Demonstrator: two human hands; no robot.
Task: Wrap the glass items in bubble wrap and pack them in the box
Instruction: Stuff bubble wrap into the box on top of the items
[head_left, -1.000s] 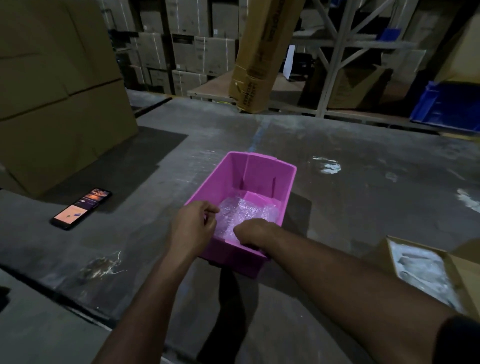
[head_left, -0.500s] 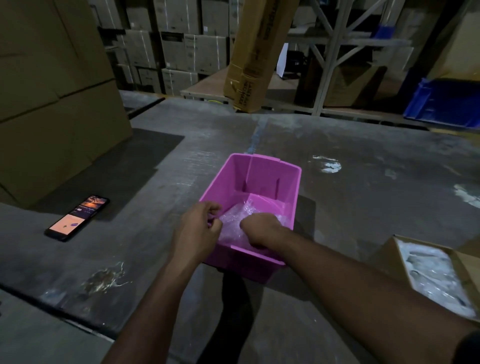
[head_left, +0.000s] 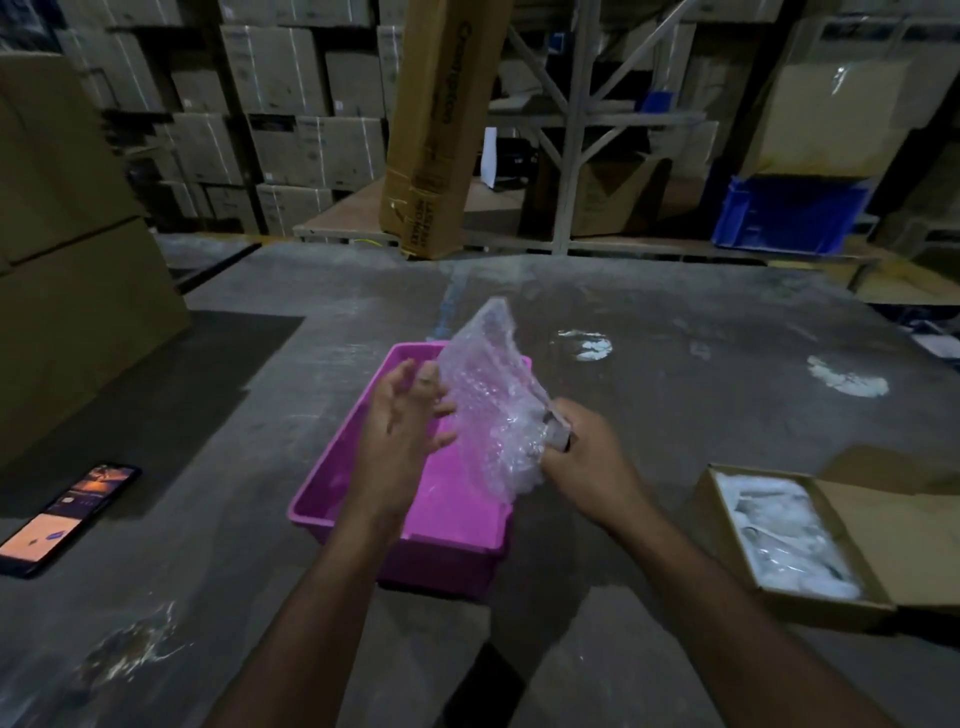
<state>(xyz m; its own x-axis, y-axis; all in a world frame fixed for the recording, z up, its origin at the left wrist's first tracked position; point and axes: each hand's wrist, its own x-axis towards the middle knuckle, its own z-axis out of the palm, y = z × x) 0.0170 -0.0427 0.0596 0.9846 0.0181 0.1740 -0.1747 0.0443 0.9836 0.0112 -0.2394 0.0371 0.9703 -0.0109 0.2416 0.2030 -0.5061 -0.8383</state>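
A pink plastic bin (head_left: 452, 525) stands on the grey floor in front of me. Above it I hold up a crumpled sheet of bubble wrap (head_left: 491, 395) that seems to cover a small item. My right hand (head_left: 587, 457) grips the lower right end of the bubble wrap, fingers curled round it. My left hand (head_left: 405, 426) is to the left of the sheet with fingers spread, fingertips touching its edge. An open cardboard box (head_left: 810, 540) at the right holds several wrapped items. What is inside the sheet is hidden.
A phone (head_left: 67, 514) with a lit screen lies on the floor at the left. A big cardboard box (head_left: 67, 249) stands at far left. A tall carton (head_left: 441, 124) leans on metal racking behind. A blue crate (head_left: 789, 213) sits at back right.
Both hands were down inside the pink bin on the bubble wrap. Now the wrap is lifted out above the bin, and the left hand has opened.
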